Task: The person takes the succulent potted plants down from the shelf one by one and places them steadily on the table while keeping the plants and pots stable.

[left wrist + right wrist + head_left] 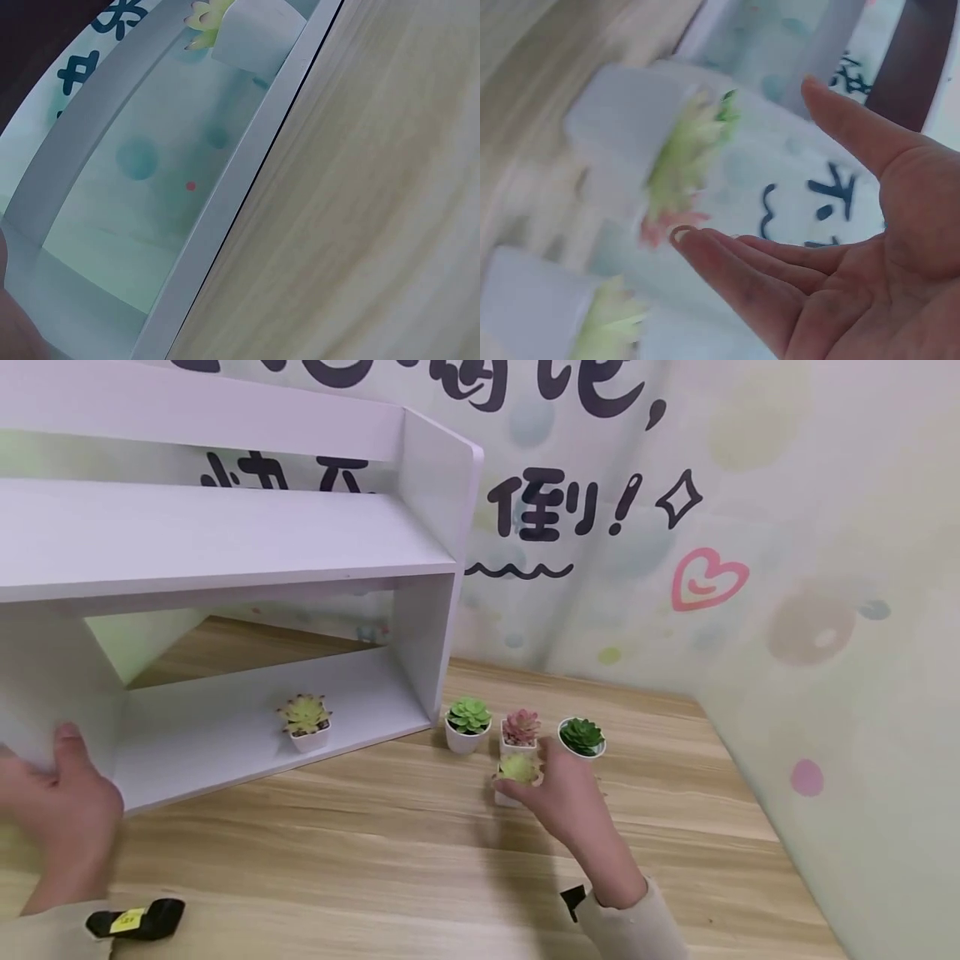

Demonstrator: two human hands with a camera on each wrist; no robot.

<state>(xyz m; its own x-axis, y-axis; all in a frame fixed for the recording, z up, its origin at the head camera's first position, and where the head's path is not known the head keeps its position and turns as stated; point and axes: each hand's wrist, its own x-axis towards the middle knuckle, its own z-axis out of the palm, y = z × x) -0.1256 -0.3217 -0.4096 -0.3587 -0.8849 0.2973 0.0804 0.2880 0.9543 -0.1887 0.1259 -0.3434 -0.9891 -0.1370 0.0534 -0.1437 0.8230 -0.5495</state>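
My right hand (pixel 570 789) reaches over a yellow-green succulent (pixel 517 768) in a white pot on the table. In the right wrist view its thumb and fingers (pixel 742 281) are spread apart, with that white pot (pixel 630 112) beyond them, blurred. My left hand (pixel 71 814) grips the left side panel of a white shelf (pixel 262 756), thumb on the inner face; its other fingers are mostly out of view. Inside the shelf stands another potted yellow-green succulent (pixel 306 718), its pot (pixel 259 34) also seen in the left wrist view.
Behind the right hand's plant stand a light green succulent (pixel 468 717), a pink one (pixel 521 728) and a dark green one (pixel 582 737). Another potted yellow-green succulent (pixel 611 322) is mostly hidden behind the hand in the head view. A decorated wall (pixel 787 568) bounds the table.
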